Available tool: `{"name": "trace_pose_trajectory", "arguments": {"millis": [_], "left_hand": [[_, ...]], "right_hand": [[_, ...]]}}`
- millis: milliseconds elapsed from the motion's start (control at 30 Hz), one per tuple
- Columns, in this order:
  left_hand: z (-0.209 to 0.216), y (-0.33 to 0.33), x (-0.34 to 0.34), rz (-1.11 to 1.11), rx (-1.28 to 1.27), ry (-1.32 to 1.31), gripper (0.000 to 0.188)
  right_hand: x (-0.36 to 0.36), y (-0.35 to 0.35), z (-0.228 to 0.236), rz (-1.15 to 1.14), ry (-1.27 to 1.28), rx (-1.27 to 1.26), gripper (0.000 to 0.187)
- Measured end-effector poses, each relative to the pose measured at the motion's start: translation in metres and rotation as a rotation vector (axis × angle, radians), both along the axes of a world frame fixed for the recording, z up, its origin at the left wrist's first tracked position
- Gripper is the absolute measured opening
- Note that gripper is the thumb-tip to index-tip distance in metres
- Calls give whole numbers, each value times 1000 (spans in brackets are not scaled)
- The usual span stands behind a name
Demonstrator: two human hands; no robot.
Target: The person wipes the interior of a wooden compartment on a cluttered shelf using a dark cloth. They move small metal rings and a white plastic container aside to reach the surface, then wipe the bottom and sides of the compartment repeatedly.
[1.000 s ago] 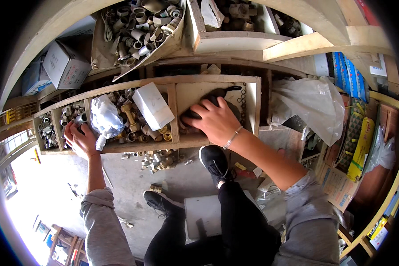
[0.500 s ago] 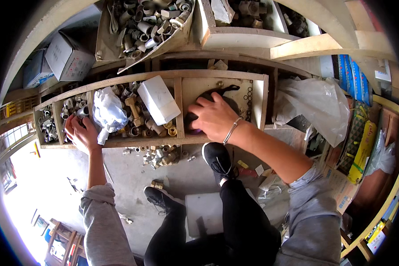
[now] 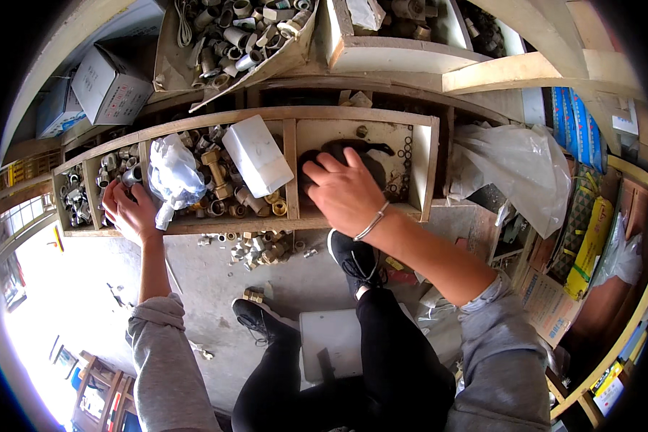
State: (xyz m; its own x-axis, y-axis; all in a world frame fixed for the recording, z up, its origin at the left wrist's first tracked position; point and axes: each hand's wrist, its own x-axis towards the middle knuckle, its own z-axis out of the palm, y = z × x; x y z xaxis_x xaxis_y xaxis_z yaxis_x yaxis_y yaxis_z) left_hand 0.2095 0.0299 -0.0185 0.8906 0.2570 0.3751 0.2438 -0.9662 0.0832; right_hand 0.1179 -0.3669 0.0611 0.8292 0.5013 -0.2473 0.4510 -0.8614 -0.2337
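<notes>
My right hand [image 3: 345,193] is in the right compartment of a long wooden drawer [image 3: 338,227]. Its fingers bend down over a dark, soft-looking item [image 3: 376,167] with a strap-like end; the fingertips and thumb are partly hidden. Small rings [image 3: 407,155] line that compartment's right side. At the drawer's left, my left hand [image 3: 131,214] reaches over the front board, fingers apart and loosely curled, beside a grey metal fitting [image 3: 132,175]. Between the hands are a clear plastic bag [image 3: 174,173], a white box [image 3: 259,158] and brass fittings [image 3: 216,173].
Behind the drawer stands a carton [image 3: 245,43] heaped with pipe fittings. Loose fittings [image 3: 259,250] lie on the floor below the drawer, near my shoes. To the right hang a plastic sheet [image 3: 515,169] and a yellow package [image 3: 589,245]. White cartons [image 3: 113,85] sit at the far left.
My right hand has shifted slightly left, and more of the dark item's strap-like end shows. A purple bit under that hand is now out of sight. My left hand stays at the same compartment.
</notes>
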Motion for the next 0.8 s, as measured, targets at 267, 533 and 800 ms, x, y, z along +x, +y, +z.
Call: {"name": "trace_pose_trajectory", "arguments": {"millis": [267, 533, 800], "left_hand": [[4, 3, -2, -12, 22, -3, 31], [3, 0, -1, -22, 0, 10, 30], [0, 7, -1, -22, 39, -5, 29]], "right_hand": [[13, -17, -2, 220, 156, 34, 20], [18, -33, 10, 516, -34, -304, 9], [5, -22, 28, 7, 243, 180, 29]]}}
